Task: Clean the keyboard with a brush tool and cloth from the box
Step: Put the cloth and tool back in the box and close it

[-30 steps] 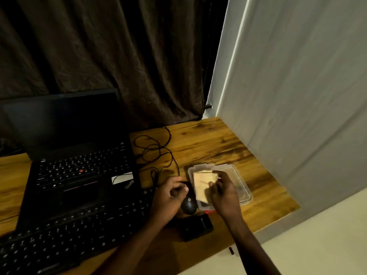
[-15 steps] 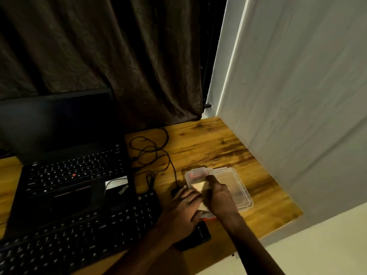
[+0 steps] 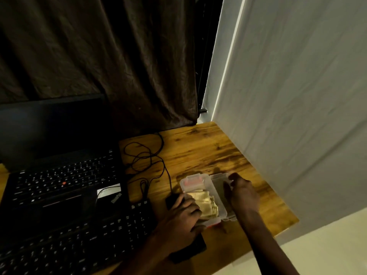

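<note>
A clear plastic box (image 3: 223, 212) lies open on the wooden desk, right of the black external keyboard (image 3: 79, 235). A folded yellowish cloth (image 3: 204, 203) lies inside it, and something reddish (image 3: 191, 182) shows at its far end. The clear lid (image 3: 218, 185) is swung out to the right. My right hand (image 3: 243, 195) grips the lid's far edge. My left hand (image 3: 184, 214) has its fingers curled over the box's near left rim beside the cloth. No brush can be made out.
A black mouse (image 3: 171, 201) sits left of the box, partly under my left hand, its cable (image 3: 147, 157) looped behind. An open laptop (image 3: 59, 175) stands behind the keyboard. A flat black object (image 3: 190, 252) lies near the desk's front edge. A white wall (image 3: 297, 116) borders the right.
The box lid has been swung open to the right by my right hand. My left hand moved from the mouse onto the box's near left rim.
</note>
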{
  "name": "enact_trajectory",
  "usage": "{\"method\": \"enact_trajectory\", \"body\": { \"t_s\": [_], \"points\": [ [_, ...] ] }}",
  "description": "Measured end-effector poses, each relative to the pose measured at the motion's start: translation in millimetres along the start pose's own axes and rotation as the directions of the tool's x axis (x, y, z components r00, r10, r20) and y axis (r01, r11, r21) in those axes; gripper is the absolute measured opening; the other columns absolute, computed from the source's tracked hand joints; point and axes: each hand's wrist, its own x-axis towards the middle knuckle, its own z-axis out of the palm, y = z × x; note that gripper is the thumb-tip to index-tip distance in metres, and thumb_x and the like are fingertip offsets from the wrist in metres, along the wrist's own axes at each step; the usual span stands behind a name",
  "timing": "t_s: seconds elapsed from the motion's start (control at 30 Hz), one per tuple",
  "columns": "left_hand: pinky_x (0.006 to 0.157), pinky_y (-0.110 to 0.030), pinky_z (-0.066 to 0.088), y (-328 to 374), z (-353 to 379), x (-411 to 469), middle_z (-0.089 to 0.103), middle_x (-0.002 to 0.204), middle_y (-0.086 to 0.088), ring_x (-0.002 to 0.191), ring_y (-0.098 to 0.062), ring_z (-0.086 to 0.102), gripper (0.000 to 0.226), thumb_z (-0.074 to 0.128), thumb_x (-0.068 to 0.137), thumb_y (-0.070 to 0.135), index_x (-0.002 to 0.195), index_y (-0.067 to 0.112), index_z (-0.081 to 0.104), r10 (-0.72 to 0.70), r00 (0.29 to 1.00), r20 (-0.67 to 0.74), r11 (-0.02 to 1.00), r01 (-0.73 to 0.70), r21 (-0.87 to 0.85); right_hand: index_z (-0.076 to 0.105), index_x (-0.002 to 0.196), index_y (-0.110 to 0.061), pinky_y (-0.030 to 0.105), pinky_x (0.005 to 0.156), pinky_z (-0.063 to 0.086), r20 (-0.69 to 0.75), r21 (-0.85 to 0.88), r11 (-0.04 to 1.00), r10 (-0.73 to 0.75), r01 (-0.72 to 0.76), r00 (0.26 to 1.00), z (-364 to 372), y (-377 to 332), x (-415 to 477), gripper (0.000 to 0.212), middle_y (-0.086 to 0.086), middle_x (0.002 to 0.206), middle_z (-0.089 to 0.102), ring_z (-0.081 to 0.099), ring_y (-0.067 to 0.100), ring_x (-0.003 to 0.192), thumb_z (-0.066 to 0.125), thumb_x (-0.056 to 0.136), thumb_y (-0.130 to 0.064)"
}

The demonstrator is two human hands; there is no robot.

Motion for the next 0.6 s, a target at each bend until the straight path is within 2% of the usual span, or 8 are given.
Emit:
{"method": "enact_trajectory", "body": {
  "t_s": [0.1,0.23,0.3,0.37,0.43,0.5,0.53,0.6],
  "points": [
    [0.119,-0.032,-0.015,3,-5,1,0.055,0.141,-0.001,0.142,-0.015,0.033,0.06,0.031,0.099,0.056,0.133,0.014,0.058,-0.018,1.0,0.015,0.997,0.019,-0.068,0.041,0.135,-0.02,0.041,0.095,0.049,0.318,-0.064,0.991,0.13,-0.115,0.939,5,16,1,0.067,0.006,0.13,0.055,0.05,0.029,0.122,0.066,0.083,-0.054],
    [0.121,-0.033,0.0,2,-8,-3,0.059,0.137,0.003,0.137,-0.011,0.04,0.057,0.04,0.097,0.059,0.131,0.018,0.061,-0.009,0.999,-0.035,0.998,0.006,-0.065,0.03,0.142,-0.021,0.047,0.103,0.044,0.439,-0.048,0.986,0.164,-0.159,0.883,20,24,2,0.099,0.004,0.142,0.042,0.039,0.031,0.132,0.08,0.064,-0.054],
    [0.119,-0.038,0.02,-2,-8,-7,0.064,0.128,0.006,0.129,-0.007,0.045,0.05,0.046,0.096,0.057,0.123,0.021,0.067,-0.037,0.993,-0.11,0.996,0.028,-0.087,0.034,0.141,-0.021,0.049,0.103,0.044,0.365,-0.034,0.99,0.142,-0.139,0.92,26,27,3,0.098,0.005,0.141,0.044,0.042,0.032,0.131,0.082,0.061,-0.053],
    [0.116,-0.036,0.034,-5,-10,-11,0.063,0.128,0.009,0.127,-0.004,0.045,0.044,0.05,0.096,0.052,0.123,0.022,0.066,-0.123,0.978,-0.167,0.98,0.093,-0.177,0.044,0.134,-0.021,0.049,0.098,0.048,0.194,0.012,0.998,0.065,-0.069,0.979,30,33,0,0.08,0.006,0.133,0.053,0.05,0.033,0.123,0.079,0.067,-0.048],
    [0.097,-0.031,0.05,-6,-15,-21,0.063,0.119,0.012,0.117,-0.003,0.049,0.037,0.049,0.095,0.051,0.116,0.026,0.066,-0.211,0.957,-0.201,0.969,0.177,-0.174,0.051,0.128,-0.019,0.049,0.091,0.051,0.038,0.077,0.996,-0.038,0.035,0.999,33,36,-10,0.06,0.007,0.125,0.059,0.055,0.034,0.116,0.073,0.077,-0.04],
    [0.081,-0.025,0.051,0,-21,-33,0.061,0.105,0.015,0.102,-0.006,0.055,0.036,0.045,0.092,0.058,0.104,0.031,0.065,-0.287,0.943,-0.168,0.956,0.271,-0.113,0.056,0.125,-0.016,0.048,0.089,0.051,-0.075,0.122,0.985,-0.116,0.125,0.99,30,33,-23,0.046,0.008,0.122,0.061,0.056,0.032,0.113,0.064,0.086,-0.039],
    [0.082,-0.025,0.049,5,-25,-38,0.061,0.103,0.015,0.1,-0.007,0.057,0.042,0.042,0.091,0.065,0.103,0.032,0.065,-0.325,0.939,-0.115,0.945,0.32,-0.062,0.057,0.125,-0.015,0.048,0.09,0.051,-0.112,0.133,0.979,-0.137,0.152,0.984,27,30,-29,0.044,0.008,0.122,0.061,0.055,0.03,0.113,0.058,0.089,-0.039],
    [0.1,-0.033,0.04,15,-26,-47,0.057,0.121,0.011,0.117,-0.014,0.051,0.062,0.037,0.086,0.077,0.121,0.031,0.059,-0.36,0.931,0.059,0.932,0.358,0.052,0.057,0.124,-0.013,0.047,0.091,0.049,-0.144,0.157,0.972,-0.155,0.177,0.977,22,25,-41,0.044,0.009,0.122,0.06,0.054,0.029,0.113,0.048,0.091,-0.04]
  ]
}}
